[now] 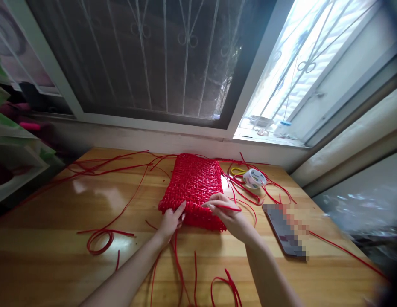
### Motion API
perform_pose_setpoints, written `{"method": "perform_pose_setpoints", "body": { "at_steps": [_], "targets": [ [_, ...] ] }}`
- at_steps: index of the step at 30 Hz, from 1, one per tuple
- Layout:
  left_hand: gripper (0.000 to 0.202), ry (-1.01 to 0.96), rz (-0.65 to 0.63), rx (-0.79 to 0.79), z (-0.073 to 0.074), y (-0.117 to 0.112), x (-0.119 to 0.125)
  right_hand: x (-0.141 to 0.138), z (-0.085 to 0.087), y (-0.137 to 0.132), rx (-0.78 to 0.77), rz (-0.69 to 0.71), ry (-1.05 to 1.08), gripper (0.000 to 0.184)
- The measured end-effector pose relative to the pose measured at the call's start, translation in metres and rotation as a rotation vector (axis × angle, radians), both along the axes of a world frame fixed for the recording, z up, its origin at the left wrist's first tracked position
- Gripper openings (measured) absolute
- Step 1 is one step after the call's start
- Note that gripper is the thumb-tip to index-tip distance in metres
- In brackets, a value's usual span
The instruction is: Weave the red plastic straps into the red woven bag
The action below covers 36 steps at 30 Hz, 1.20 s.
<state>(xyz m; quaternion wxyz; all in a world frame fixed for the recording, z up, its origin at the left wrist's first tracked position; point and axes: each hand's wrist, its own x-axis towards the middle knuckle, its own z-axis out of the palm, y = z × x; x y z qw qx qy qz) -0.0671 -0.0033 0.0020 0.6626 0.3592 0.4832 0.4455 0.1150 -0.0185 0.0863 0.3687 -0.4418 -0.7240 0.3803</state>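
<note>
A red woven piece (pixel 192 183) made of plastic cord lies on the wooden table (pixel 57 238). My left hand (pixel 170 221) rests on its near left edge, fingers pressed against the weave. My right hand (pixel 226 211) is at the near right edge, fingers pinched on a red cord strand (pixel 230 208) that sticks out to the right. Loose red cords (pixel 102 238) trail from the piece across the table toward me and to the left.
A phone (pixel 284 232) lies flat to the right of my right hand. A small white tape-like roll (pixel 254 178) and a yellow item sit behind it among red cords. A barred window runs along the table's far edge; shelves stand at the left.
</note>
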Motion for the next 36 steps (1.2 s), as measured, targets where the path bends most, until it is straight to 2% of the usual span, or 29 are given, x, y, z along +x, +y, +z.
{"method": "perform_pose_setpoints", "body": {
  "at_steps": [3, 6, 9, 13, 23, 36],
  "targets": [
    [0.049, 0.018, 0.015, 0.002, -0.004, 0.001, -0.001, -0.007, -0.009, 0.005, -0.051, -0.046, 0.156, 0.022],
    [0.05, 0.064, 0.01, 0.0, -0.008, 0.002, -0.004, -0.018, -0.033, 0.011, -0.052, -0.19, 0.229, 0.02],
    [0.05, 0.13, 0.008, -0.018, -0.013, 0.002, -0.006, -0.027, -0.061, 0.02, 0.109, -0.366, 0.101, 0.016],
    [0.05, 0.182, 0.011, -0.026, -0.018, 0.002, -0.006, -0.03, -0.084, 0.024, 0.279, -0.374, -0.086, 0.015],
    [0.052, 0.244, -0.019, 0.028, -0.013, 0.004, -0.005, -0.031, -0.096, 0.024, 0.505, -0.376, -0.209, 0.014],
    [0.051, 0.242, -0.008, 0.04, -0.015, 0.015, -0.004, -0.031, -0.101, 0.031, 0.508, -0.373, -0.116, 0.007]
  ]
}}
